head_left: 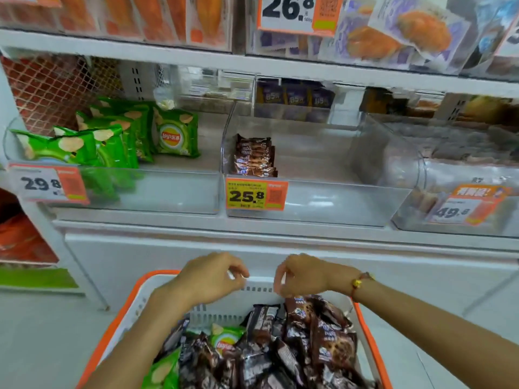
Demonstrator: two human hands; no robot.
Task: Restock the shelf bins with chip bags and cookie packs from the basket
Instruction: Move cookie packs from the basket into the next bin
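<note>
A white basket (140,301) with an orange rim sits low in front of the shelf. It is full of brown cookie packs (323,335), and a few green Lay's chip bags (224,336) peek out among them on the basket's left side.

Both hands hang over the far edge of the basket, near each other but not touching. The left hand (209,277) has loosely curled fingers, and nothing can be seen in it. The right hand (299,275) is curled loosely too, just above the cookie packs, and it holds nothing that shows. A bracelet (358,282) with a gold charm is on the right wrist.

Above the basket are clear shelf bins. The middle bin (323,203) has a small stack of brown cookie packs (254,157) at its left side and a yellow price tag (257,194) that says 25.8. The bin to the left (157,192) holds green Lay's chip bags (175,134) and has a tag (47,184) that says 29.8.
</note>
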